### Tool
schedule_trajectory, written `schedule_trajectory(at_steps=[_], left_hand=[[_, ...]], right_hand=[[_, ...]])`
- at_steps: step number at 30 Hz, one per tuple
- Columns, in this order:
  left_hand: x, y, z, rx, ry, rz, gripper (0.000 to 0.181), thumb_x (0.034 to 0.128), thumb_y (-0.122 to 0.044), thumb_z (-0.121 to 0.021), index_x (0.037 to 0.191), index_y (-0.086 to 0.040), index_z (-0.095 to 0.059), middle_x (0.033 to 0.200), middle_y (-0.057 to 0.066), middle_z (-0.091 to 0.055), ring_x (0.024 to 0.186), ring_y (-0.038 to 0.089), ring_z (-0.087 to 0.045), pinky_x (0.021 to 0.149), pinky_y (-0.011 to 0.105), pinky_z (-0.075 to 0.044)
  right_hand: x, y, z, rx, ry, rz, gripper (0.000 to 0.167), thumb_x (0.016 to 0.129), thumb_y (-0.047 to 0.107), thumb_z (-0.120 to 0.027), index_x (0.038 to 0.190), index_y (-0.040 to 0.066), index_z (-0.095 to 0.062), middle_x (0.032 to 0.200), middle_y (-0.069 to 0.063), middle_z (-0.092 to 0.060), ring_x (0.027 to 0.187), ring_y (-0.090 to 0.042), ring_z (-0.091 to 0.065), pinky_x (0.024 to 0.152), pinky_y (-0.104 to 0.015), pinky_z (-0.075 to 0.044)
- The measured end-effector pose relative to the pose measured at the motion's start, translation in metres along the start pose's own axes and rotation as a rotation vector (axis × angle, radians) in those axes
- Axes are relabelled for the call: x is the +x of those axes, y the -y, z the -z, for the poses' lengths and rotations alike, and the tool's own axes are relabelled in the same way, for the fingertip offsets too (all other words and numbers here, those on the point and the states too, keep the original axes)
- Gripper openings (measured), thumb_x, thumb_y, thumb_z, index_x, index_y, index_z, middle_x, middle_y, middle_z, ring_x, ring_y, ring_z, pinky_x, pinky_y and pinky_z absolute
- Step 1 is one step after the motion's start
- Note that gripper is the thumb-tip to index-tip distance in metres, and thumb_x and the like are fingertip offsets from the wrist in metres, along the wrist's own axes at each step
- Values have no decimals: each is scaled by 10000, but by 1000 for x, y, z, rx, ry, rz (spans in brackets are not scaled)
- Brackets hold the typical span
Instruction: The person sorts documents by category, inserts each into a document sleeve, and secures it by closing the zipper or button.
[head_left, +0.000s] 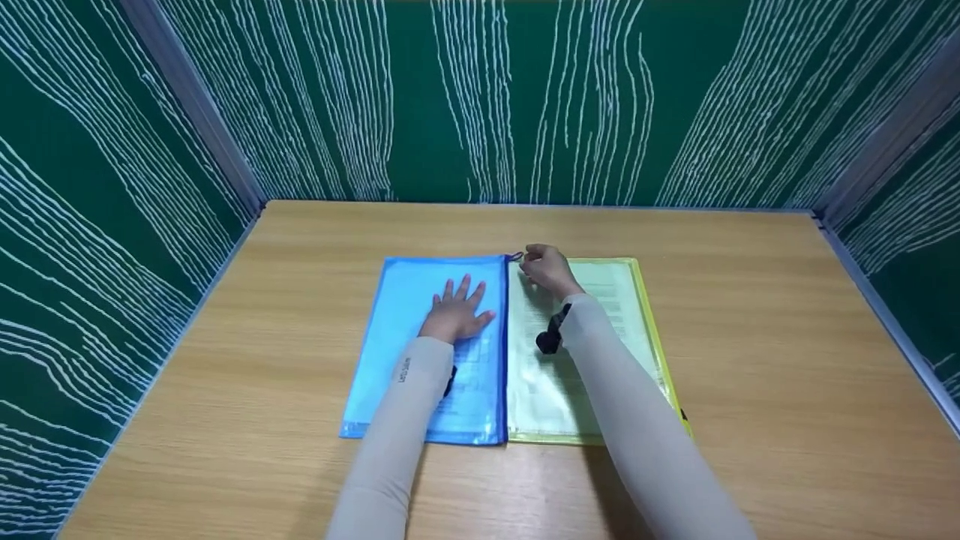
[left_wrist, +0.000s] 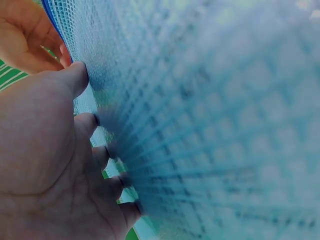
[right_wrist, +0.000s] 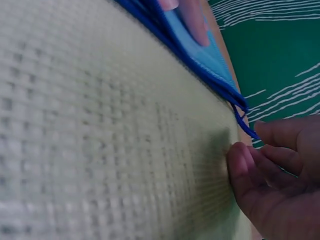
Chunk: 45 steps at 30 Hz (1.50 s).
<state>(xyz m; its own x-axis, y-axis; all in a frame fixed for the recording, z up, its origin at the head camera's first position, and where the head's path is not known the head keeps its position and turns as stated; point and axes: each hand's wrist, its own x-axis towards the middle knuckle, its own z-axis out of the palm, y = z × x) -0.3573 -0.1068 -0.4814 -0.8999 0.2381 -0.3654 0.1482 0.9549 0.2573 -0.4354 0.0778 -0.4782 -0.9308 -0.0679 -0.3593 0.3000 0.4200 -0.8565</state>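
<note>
A blue mesh zipper pouch (head_left: 405,300) with printed sheets inside lies flat, left of a yellow-edged mesh pouch (head_left: 611,281) that also holds printed paper. My left hand (head_left: 456,311) rests on the blue pouch with its fingers spread; in the left wrist view the fingertips (left_wrist: 86,122) touch the mesh. My right hand (head_left: 550,268) is over the top of the yellow-edged pouch. Its thumb and finger pinch the end of a blue zipper-pull cord (right_wrist: 242,121) at the blue pouch's upper right corner.
Both pouches lie on a wooden table (head_left: 277,315). Green panels with white wavy lines (head_left: 480,97) enclose its back and sides, with metal posts (head_left: 195,105) at the back corners. A small black object (head_left: 549,343) is attached at the right cuff.
</note>
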Motion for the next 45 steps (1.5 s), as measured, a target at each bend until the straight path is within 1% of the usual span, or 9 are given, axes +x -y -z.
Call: schedule_trajectory(at_steps=[7,12,16,21,24,29,37,39,45], left_hand=[[-2,-6,-1,0,-9,-12,651,1016,-510,-314,1560,-244,-77,1628,58,47,1487,339,59,1202,539,-67],[-4,-7,-2,-3,-10,-16,646,1017,-504,-319,1561,-242,-89,1630,56,34,1488,339,52,1200,547,-71],[-4,-6,-3,-8,-18,-14,641,1018,-500,-320,1560,-247,-91,1630,52,32,1490,334,52,1200,546,-69],[-2,-1,-2,-12,-8,0,648,1015,-513,-312,1559,-260,-68,1628,40,59,1487,327,77,1202,541,-52],[0,3,-2,-12,-7,4,651,1014,-518,-309,1558,-264,-59,1627,38,70,1486,327,86,1202,541,-43],[1,6,-2,-18,-14,12,652,1012,-521,-314,1558,-267,-64,1627,39,69,1486,327,86,1203,537,-38],[1,4,-5,-19,-11,5,654,1011,-523,-317,1558,-263,-71,1627,37,66,1486,327,81,1205,531,-41],[2,3,-4,-19,-11,2,654,1011,-522,-316,1558,-261,-70,1627,38,66,1486,329,81,1204,532,-42],[2,3,-2,-36,-20,-7,651,1011,-513,-332,1559,-252,-97,1629,48,44,1487,339,66,1203,539,-44]], right_hand=[[3,1,-5,-165,-17,149,486,953,23,-505,1433,23,-432,1367,-149,-503,1201,-263,-497,1088,-420,-403],[5,-3,-11,-282,-78,216,348,937,37,-540,1279,28,-605,1239,-144,-483,1115,-276,-499,1031,-418,-436],[6,-2,-15,-310,-132,233,231,936,58,-560,1133,11,-671,1172,-139,-508,1072,-273,-509,1009,-413,-441],[6,1,-17,-244,-139,216,176,944,97,-569,1038,-6,-676,1077,-130,-594,938,-237,-548,820,-342,-498],[4,4,-17,-184,-130,171,175,953,140,-555,1040,31,-661,1038,-106,-624,876,-208,-553,714,-292,-479],[3,7,-16,-93,-130,104,152,959,152,-548,1053,87,-648,1043,-67,-621,913,-198,-537,763,-292,-469],[6,0,-17,-55,-137,169,177,934,24,-558,1070,34,-671,1067,-112,-656,980,-224,-583,923,-349,-498],[6,-1,-18,-44,-147,186,174,921,5,-567,1056,31,-674,1050,-116,-660,966,-223,-594,909,-347,-506],[8,-1,-19,-72,-186,215,162,905,35,-597,1036,15,-690,1009,-134,-677,871,-200,-611,745,-284,-509]])
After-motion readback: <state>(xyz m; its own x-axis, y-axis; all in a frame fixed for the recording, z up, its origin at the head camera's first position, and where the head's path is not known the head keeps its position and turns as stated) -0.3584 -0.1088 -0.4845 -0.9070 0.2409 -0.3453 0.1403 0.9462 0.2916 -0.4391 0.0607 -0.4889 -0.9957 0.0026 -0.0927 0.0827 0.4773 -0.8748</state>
